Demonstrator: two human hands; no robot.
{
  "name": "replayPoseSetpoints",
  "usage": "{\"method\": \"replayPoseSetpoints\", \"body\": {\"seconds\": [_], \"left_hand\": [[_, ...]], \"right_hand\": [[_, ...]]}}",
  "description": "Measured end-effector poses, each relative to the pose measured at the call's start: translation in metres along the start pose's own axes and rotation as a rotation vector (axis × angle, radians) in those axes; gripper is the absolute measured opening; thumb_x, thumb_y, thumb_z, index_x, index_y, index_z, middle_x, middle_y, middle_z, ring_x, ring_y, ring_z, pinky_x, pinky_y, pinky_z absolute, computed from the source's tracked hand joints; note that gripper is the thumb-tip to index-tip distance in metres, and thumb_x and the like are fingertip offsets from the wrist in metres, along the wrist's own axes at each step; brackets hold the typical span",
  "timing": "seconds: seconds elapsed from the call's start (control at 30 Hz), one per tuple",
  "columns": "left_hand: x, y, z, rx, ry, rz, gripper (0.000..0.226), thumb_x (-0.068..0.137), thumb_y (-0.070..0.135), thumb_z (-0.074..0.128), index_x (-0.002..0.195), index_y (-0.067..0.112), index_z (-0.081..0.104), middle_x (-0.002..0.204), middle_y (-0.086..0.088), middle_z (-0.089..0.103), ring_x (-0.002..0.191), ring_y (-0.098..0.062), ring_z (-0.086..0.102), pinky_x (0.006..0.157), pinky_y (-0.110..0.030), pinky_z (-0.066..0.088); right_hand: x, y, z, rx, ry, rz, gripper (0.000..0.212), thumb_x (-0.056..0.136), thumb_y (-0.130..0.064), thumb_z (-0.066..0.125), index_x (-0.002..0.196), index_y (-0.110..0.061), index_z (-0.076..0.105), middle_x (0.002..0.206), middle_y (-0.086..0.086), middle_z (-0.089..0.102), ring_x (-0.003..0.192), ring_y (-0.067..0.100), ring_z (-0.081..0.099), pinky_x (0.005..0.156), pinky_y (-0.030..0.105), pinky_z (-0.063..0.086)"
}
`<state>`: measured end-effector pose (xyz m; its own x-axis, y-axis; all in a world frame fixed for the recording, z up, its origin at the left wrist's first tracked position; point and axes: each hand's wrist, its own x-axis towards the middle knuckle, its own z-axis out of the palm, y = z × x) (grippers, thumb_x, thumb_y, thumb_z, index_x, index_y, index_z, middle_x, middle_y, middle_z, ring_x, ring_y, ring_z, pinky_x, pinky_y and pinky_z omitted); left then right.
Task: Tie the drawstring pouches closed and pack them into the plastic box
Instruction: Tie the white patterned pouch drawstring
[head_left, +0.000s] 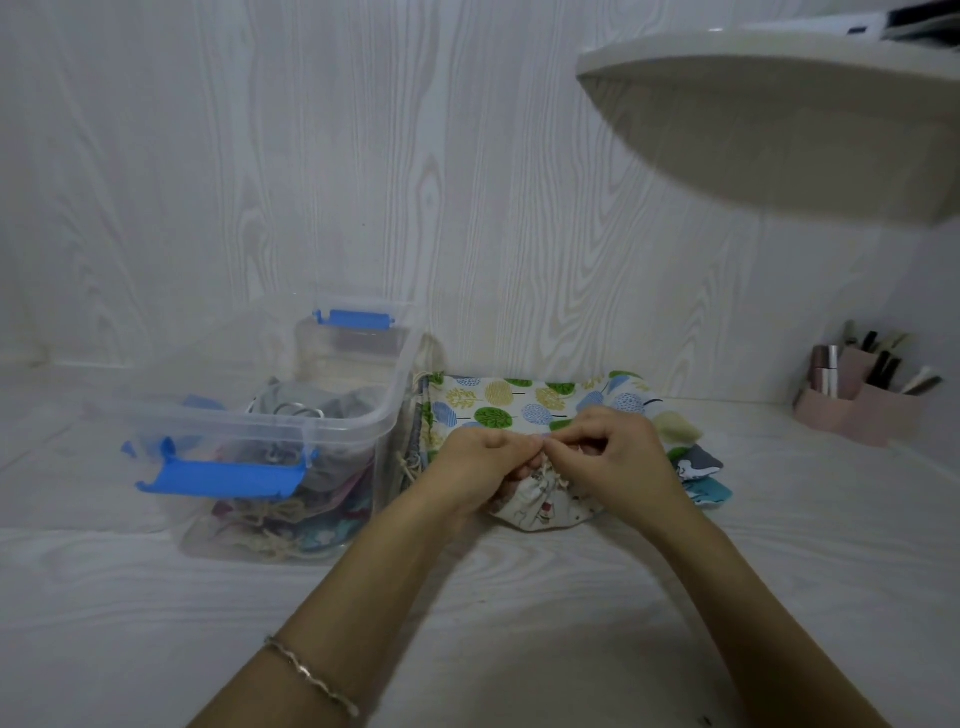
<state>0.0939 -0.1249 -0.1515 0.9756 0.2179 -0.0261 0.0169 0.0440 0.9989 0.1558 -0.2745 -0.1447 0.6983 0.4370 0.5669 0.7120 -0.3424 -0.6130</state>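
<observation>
**A:** Head view, and both hands meet over the small cream pouch (540, 503). Left hand (480, 457) and right hand (608, 452) have their fingertips curled in, pinching the drawstring (551, 472) at the gathered neck.

**B:** The pouch's body bulges just beneath the grip, resting on the table (519, 623). Most of the cord hides under the fingers, so I can't tell how far along the knot is.

**A:** Directly behind the grip lies the tree-print pouch (519, 400), flat, with more pouches (698, 462) peeking out to the right of the grip.

**B:** And off to the left of the grip is the plastic box (396, 384), open-topped, blue latches hanging, tied pouches piled inside.

**A:** So it's tying in progress, I'd say. How do you do it well?

**B:** Hold the neck bunched tight under the pinch. Pull the two ends apart evenly and low, close to the fabric, so the knot seats against the gather rather than floating up the cord.

**A:** Slack is the risk?

**B:** Slack, yes. A loose mouth could open up in the box. After the knot it's a short carry left.
</observation>
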Motion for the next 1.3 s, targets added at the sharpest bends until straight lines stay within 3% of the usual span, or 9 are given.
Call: {"method": "replayPoseSetpoints", "body": {"seconds": [0.13, 0.27, 0.7, 0.87, 0.97, 1.07, 1.13, 1.23, 1.3], "left_hand": [[-0.001, 0.002, -0.001, 0.143, 0.050, 0.130, 0.017, 0.089, 0.018, 0.065, 0.089, 0.003, 0.073, 0.074, -0.010, 0.071, 0.061, -0.008, 0.063, 0.059, -0.018, 0.053], [-0.003, 0.004, -0.003, 0.169, 0.049, 0.098, 0.025, 0.093, 0.022, 0.060, 0.076, 0.005, 0.067, 0.062, 0.000, 0.060, 0.046, -0.001, 0.051, 0.048, -0.013, 0.043], [-0.004, 0.007, -0.002, 0.021, 0.133, 0.017, 0.032, 0.099, 0.012, 0.049, 0.068, 0.003, 0.053, 0.067, -0.014, 0.052, 0.045, -0.011, 0.053, 0.047, -0.019, 0.050], [-0.008, 0.011, -0.004, 0.148, 0.043, 0.043, 0.019, 0.093, 0.021, 0.060, 0.095, 0.003, 0.062, 0.075, -0.009, 0.062, 0.053, -0.009, 0.057, 0.052, -0.019, 0.048], [-0.007, 0.005, -0.006, 0.370, -0.089, 0.039, 0.051, 0.073, 0.017, 0.081, 0.118, 0.022, 0.058, 0.094, -0.002, 0.073, 0.083, -0.011, 0.070, 0.070, -0.021, 0.055], [-0.005, 0.001, -0.004, 0.394, -0.040, 0.135, 0.061, 0.072, 0.009, 0.081, 0.125, 0.023, 0.053, 0.090, -0.001, 0.073, 0.076, -0.007, 0.068, 0.068, -0.022, 0.053], [-0.006, 0.002, -0.001, 0.347, -0.027, 0.214, 0.060, 0.075, 0.007, 0.079, 0.127, 0.021, 0.052, 0.091, 0.000, 0.071, 0.077, -0.007, 0.066, 0.071, -0.024, 0.055], [-0.011, 0.004, 0.007, 0.420, 0.094, 0.374, 0.044, 0.077, 0.018, 0.076, 0.116, 0.023, 0.055, 0.096, 0.008, 0.060, 0.086, -0.008, 0.059, 0.073, -0.020, 0.051], [-0.013, 0.008, 0.008, 0.428, 0.304, 0.481, 0.019, 0.080, 0.029, 0.070, 0.089, 0.019, 0.057, 0.079, 0.007, 0.051, 0.068, -0.008, 0.048, 0.062, -0.022, 0.042]], "right_hand": [[0.000, -0.001, -0.007, -0.036, -0.026, 0.038, 0.012, 0.078, -0.014, 0.076, 0.068, -0.021, 0.074, 0.064, -0.005, 0.061, 0.059, 0.004, 0.051, 0.055, 0.013, 0.039], [0.003, 0.001, -0.015, -0.026, -0.086, 0.092, 0.011, 0.081, -0.016, 0.074, 0.071, -0.020, 0.073, 0.069, -0.003, 0.065, 0.062, 0.002, 0.052, 0.058, 0.013, 0.042], [0.005, 0.007, -0.026, -0.143, -0.185, 0.171, 0.009, 0.087, -0.020, 0.069, 0.078, -0.021, 0.068, 0.081, 0.004, 0.067, 0.073, 0.016, 0.058, 0.060, 0.016, 0.046], [0.004, 0.005, -0.024, -0.113, -0.199, 0.176, 0.010, 0.088, -0.022, 0.068, 0.078, -0.022, 0.068, 0.080, 0.008, 0.068, 0.067, 0.011, 0.055, 0.059, 0.014, 0.044], [0.006, 0.007, -0.024, 0.004, -0.200, 0.221, 0.007, 0.090, -0.016, 0.063, 0.087, -0.020, 0.068, 0.083, 0.015, 0.067, 0.073, 0.016, 0.058, 0.068, 0.026, 0.046], [0.005, 0.009, -0.028, 0.208, -0.409, 0.269, 0.045, 0.087, -0.004, 0.060, 0.122, -0.033, 0.056, 0.108, 0.001, 0.066, 0.102, 0.017, 0.065, 0.084, 0.029, 0.053], [0.002, 0.006, -0.026, 0.153, -0.516, 0.203, 0.067, 0.083, -0.007, 0.067, 0.134, -0.044, 0.044, 0.115, -0.003, 0.063, 0.101, 0.014, 0.065, 0.083, 0.029, 0.055], [0.001, 0.002, -0.021, 0.123, -0.380, 0.117, 0.053, 0.084, -0.013, 0.071, 0.126, -0.040, 0.053, 0.109, 0.002, 0.067, 0.092, 0.020, 0.068, 0.081, 0.038, 0.058], [0.003, 0.004, -0.022, 0.170, -0.275, 0.155, 0.045, 0.083, -0.013, 0.073, 0.117, -0.039, 0.059, 0.101, 0.006, 0.069, 0.086, 0.024, 0.068, 0.080, 0.046, 0.056]]}}
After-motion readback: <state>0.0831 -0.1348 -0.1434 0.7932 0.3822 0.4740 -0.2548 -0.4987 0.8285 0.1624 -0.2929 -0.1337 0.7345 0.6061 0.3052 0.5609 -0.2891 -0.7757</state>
